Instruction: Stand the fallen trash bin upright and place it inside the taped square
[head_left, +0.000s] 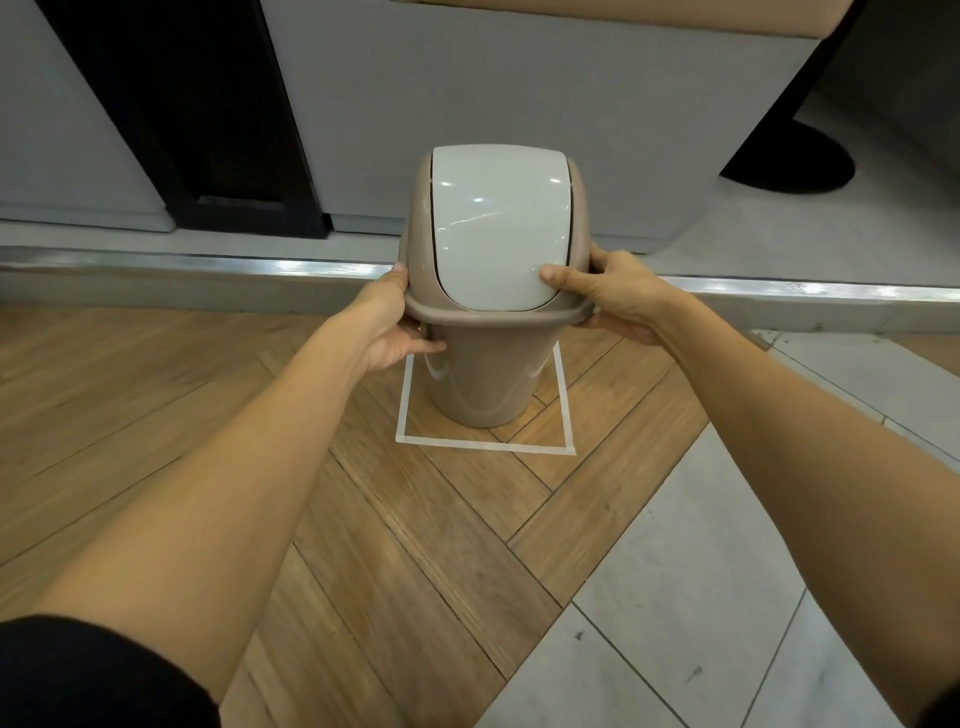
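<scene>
**Bin upright within taped square**

Beige plastic trash bin (485, 384) with a white swing lid (496, 228) stands upright on the herringbone wood floor (156, 395), its base inside the white taped square (483, 445). Left hand (395, 332) grips the lid rim's left side, fingers curled beneath. Right hand (615, 296) clasps the right side, thumb on the lid.

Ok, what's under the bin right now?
Wood floor inside the tape square. The bin stands upright, both hands holding its rim; its base hides the contact.
</scene>
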